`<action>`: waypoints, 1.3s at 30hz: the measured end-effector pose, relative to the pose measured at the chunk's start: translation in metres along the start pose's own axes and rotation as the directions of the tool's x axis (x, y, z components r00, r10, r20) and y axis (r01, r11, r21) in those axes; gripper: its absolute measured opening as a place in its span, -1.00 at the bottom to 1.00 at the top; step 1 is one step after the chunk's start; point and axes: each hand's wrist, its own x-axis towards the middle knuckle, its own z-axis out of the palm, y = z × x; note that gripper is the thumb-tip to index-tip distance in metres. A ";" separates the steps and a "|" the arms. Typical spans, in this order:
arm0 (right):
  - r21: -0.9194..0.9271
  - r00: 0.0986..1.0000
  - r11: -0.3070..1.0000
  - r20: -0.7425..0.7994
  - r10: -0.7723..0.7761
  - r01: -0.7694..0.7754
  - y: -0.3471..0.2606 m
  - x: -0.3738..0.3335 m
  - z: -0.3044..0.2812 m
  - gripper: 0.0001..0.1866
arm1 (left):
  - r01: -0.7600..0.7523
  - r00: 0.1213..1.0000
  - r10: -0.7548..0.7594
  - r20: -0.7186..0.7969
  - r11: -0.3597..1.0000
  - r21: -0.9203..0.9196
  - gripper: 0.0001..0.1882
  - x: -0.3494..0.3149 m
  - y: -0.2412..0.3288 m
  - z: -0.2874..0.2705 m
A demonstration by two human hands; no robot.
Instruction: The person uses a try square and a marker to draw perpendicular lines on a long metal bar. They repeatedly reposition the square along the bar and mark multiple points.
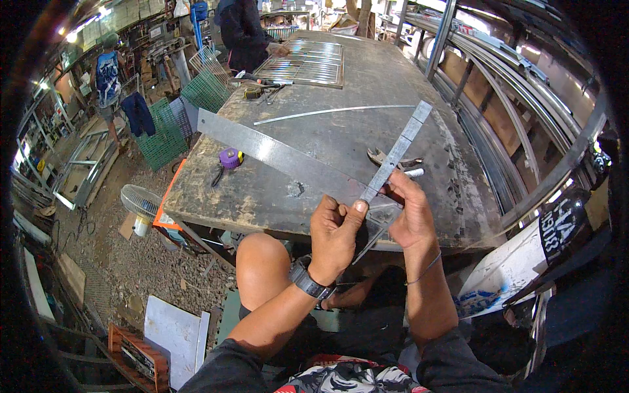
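Observation:
My left hand [334,232] is closed, its thumb pressing on the lower end of a flat metal strip [397,152] with dark cross lines marked on it. My right hand [413,213] curls around the same strip from the right. Under the strip, reaching out to the upper left, is a long, wide steel blade [275,149] with a hole at its far end, like a square's blade. Its near end meets a triangular metal part between my hands, partly hidden by fingers. A thin dark bar slants down below them.
On the worn table [314,124] lie a purple tape measure [230,158], a thin metal strip [334,112], pliers [377,157] and a metal grille [304,63]. A person in dark clothes [240,33] stands beyond. A fan [141,203] stands left; metal lengths [504,72] are racked right.

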 end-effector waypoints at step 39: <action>-0.379 0.782 0.778 -0.185 -0.595 0.501 0.061 -0.026 0.014 -0.77 | 0.055 0.994 -0.057 -0.096 0.998 -0.021 -0.73 0.004 -0.002 0.006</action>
